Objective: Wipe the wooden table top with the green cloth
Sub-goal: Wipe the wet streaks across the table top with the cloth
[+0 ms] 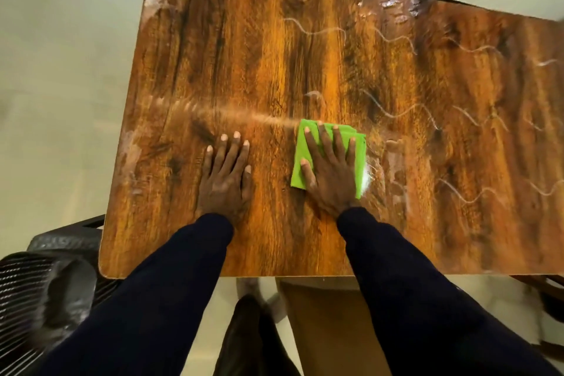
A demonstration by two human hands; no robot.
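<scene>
One folded green cloth (297, 175) lies near the front middle of the one wooden table top (244, 55), pressed under my flat right hand (331, 174); my left hand (225, 174) rests flat on bare wood beside it, gripping nothing.

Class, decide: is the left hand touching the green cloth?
Apart. The head view shows bare table top between the left hand and the green cloth under the right hand.

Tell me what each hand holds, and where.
Nothing is gripped. The right hand presses flat on the green cloth, over its middle; the left hand rests on the table.
</scene>
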